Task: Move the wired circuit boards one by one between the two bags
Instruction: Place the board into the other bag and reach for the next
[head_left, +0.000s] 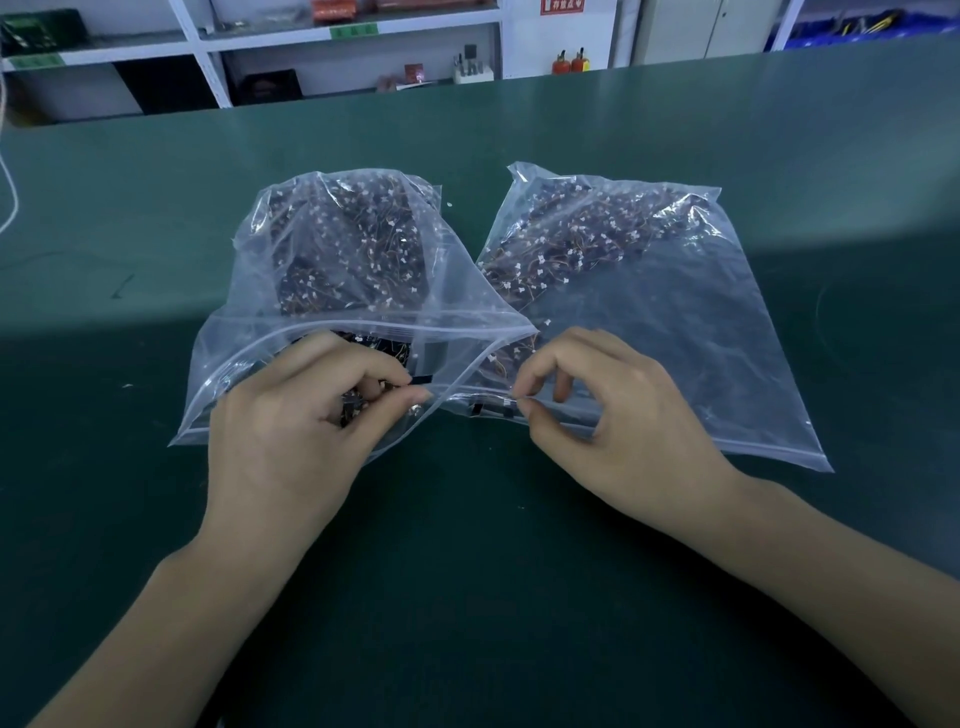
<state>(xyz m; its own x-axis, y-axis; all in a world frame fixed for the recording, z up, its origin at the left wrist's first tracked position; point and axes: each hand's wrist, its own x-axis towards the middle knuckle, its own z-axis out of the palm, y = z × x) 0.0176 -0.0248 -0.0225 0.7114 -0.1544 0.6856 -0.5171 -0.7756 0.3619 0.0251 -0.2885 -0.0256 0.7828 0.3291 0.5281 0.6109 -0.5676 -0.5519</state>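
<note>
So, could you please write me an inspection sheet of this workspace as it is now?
Surface: green bench mat, a few small white specks.
Job's things: two clear zip bags side by side, mouths toward the person; left bag open and fuller, right bag flatter; wired circuit boards inside both.
Clutter: nothing seen.
Hands: left hand pinches a board at the left bag's mouth; right hand fingers pinched at the right bag's mouth.
Cables: white cord at the far left edge.
Surroundings: white shelving; two orange bottles.
</note>
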